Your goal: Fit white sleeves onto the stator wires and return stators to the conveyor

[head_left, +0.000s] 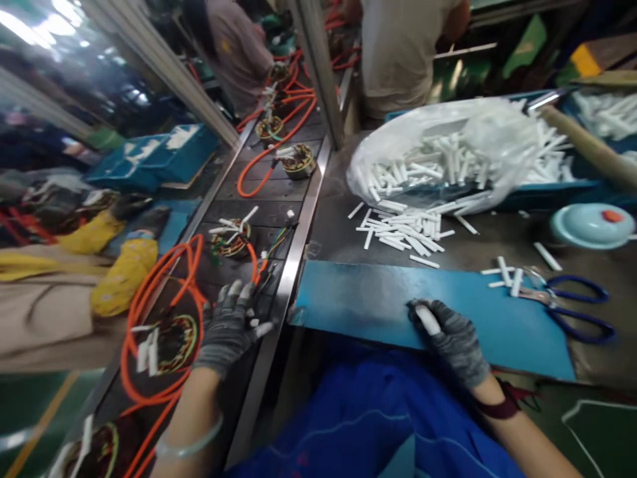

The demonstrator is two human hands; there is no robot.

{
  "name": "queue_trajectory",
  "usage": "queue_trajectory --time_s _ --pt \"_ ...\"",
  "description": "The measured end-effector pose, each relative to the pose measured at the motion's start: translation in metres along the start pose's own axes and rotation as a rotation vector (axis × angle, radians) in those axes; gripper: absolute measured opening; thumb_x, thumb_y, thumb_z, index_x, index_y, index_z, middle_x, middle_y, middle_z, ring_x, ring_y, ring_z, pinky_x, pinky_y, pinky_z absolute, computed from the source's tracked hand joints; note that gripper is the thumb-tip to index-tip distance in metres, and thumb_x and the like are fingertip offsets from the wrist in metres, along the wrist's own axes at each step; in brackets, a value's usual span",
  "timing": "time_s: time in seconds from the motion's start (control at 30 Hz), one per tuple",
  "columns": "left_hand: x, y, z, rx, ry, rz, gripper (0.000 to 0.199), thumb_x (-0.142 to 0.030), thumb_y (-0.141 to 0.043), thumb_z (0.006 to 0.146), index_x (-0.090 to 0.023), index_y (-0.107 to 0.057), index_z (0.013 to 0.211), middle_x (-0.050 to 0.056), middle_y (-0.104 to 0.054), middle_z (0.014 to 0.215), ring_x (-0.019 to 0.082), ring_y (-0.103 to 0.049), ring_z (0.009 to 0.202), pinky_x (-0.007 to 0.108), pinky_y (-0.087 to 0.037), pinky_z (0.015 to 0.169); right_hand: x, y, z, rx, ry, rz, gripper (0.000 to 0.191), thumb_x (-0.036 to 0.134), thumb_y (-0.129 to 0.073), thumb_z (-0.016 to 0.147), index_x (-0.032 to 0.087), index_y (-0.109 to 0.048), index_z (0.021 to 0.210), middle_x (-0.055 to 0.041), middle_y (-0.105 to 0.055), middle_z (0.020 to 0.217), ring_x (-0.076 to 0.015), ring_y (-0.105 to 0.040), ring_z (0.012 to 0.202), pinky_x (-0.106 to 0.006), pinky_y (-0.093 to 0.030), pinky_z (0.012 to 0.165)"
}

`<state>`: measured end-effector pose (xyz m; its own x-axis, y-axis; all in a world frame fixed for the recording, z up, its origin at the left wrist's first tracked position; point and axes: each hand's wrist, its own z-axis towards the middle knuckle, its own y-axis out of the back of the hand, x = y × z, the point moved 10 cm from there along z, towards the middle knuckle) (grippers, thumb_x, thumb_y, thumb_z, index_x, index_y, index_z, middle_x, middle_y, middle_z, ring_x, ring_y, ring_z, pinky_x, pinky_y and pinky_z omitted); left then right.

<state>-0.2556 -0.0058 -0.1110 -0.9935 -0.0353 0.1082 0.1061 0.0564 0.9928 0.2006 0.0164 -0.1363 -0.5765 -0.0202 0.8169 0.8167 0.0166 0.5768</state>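
Blue cloth garment (pixel 388 411) nearest. Left grey-gloved grip (pixel 226 328): open, fingers spread, at right edge of dark slatted conveyor (pixel 226 192), near copper-wound ring (pixel 233 249) with orange cable (pixel 254 260). Right grey-gloved grip (pixel 452 335): curled, contents unclear, over near edge of blue rectangular mat (pixel 358 292).

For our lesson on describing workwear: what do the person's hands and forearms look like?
The left hand and right hand wear gloves streaked in light and dark grey, the left one whitish at its tips. A pale, smooth bracelet rings the left forearm; a dark red band circles the right wrist. No sleeves show on either forearm.
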Motion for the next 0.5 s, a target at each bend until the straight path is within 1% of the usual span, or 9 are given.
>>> queue_trajectory --time_s 0.07,0.17,0.23,0.3,0.37,0.4,0.43,0.47,0.5 --pt "-0.035 0.008 0.013 -0.011 -0.116 -0.029 0.083 -0.056 -0.070 0.084 -0.022 -0.043 0.155 0.018 -0.039 0.164 0.044 -0.034 0.151 0.064 -0.023 0.124 -0.005 -0.001 0.003 -0.002 -0.041 0.017 0.046 0.059 -0.048 0.099 0.024 -0.078 0.101 -0.0056 -0.081 0.087 -0.0213 -0.077 0.076 -0.032 -0.062 0.079" --pt "-0.096 0.021 0.026 0.019 -0.347 -0.122 0.072 -0.053 -0.068 0.089 -0.028 -0.045 0.154 0.011 -0.046 0.160 0.038 -0.041 0.149 0.058 -0.032 0.124 -0.012 -0.003 0.003 -0.011 -0.068 0.016 0.042 0.057 -0.052 0.098 0.023 -0.078 0.099 -0.0062 -0.082 0.090 -0.0218 -0.078 0.081 -0.033 -0.062 0.084" --pt "-0.134 0.030 0.031 0.042 -0.493 -0.177 0.069 -0.050 -0.067 0.091 -0.029 -0.046 0.153 0.010 -0.051 0.156 0.035 -0.047 0.145 0.055 -0.037 0.122 -0.020 -0.005 -0.001 -0.024 -0.078 0.014 0.041 0.056 -0.052 0.098 0.024 -0.077 0.101 -0.0068 -0.082 0.097 -0.0230 -0.078 0.088 -0.035 -0.061 0.088" --pt "-0.164 0.038 0.036 0.066 -0.612 -0.203 0.068 -0.051 -0.066 0.093 -0.028 -0.046 0.154 0.010 -0.054 0.154 0.033 -0.050 0.142 0.052 -0.041 0.121 -0.028 -0.009 -0.010 -0.031 -0.068 -0.005 0.040 0.054 -0.052 0.099 0.024 -0.077 0.109 -0.0077 -0.081 0.104 -0.0251 -0.078 0.095 -0.038 -0.061 0.092" --pt "-0.188 0.047 0.047 0.089 -0.694 -0.201 0.069 -0.053 -0.065 0.093 -0.027 -0.047 0.154 0.010 -0.055 0.154 0.030 -0.052 0.141 0.049 -0.041 0.122 -0.034 -0.014 -0.021 -0.027 -0.008 -0.046 0.040 0.052 -0.052 0.100 0.025 -0.075 0.118 -0.0084 -0.081 0.107 -0.0273 -0.078 0.099 -0.041 -0.062 0.092" --pt "-0.197 0.051 0.057 0.102 -0.713 -0.186 0.069 -0.054 -0.065 0.093 -0.027 -0.047 0.154 0.009 -0.054 0.154 0.029 -0.052 0.142 0.047 -0.040 0.122 -0.037 -0.015 -0.025 -0.038 0.036 -0.065 0.040 0.051 -0.051 0.101 0.025 -0.074 0.121 -0.0082 -0.081 0.109 -0.0276 -0.078 0.100 -0.041 -0.063 0.092" --pt "-0.202 0.055 0.072 0.117 -0.711 -0.157 0.069 -0.055 -0.065 0.093 -0.028 -0.047 0.154 0.009 -0.053 0.155 0.029 -0.052 0.142 0.046 -0.039 0.123 -0.038 -0.016 -0.029 -0.051 0.088 -0.084 0.040 0.050 -0.049 0.102 0.025 -0.073 0.124 -0.0077 -0.080 0.112 -0.0273 -0.077 0.101 -0.041 -0.063 0.091" --pt "-0.204 0.058 0.091 0.129 -0.677 -0.110 0.069 -0.056 -0.066 0.093 -0.029 -0.048 0.154 0.008 -0.052 0.157 0.029 -0.051 0.143 0.046 -0.038 0.123 -0.038 -0.014 -0.031 -0.075 0.151 -0.109 0.040 0.049 -0.047 0.103 0.026 -0.073 0.124 -0.0070 -0.080 0.114 -0.0268 -0.077 0.102 -0.040 -0.063 0.091" --pt "-0.200 0.061 0.115 0.142 -0.607 -0.053 0.069 -0.056 -0.067 0.092 -0.030 -0.048 0.153 0.007 -0.050 0.158 0.030 -0.049 0.144 0.045 -0.038 0.123 -0.034 -0.012 -0.032 -0.109 0.238 -0.137 0.040 0.047 -0.045 0.104 0.026 -0.075 0.120 -0.0064 -0.080 0.114 -0.0262 -0.078 0.100 -0.039 -0.064 0.091"
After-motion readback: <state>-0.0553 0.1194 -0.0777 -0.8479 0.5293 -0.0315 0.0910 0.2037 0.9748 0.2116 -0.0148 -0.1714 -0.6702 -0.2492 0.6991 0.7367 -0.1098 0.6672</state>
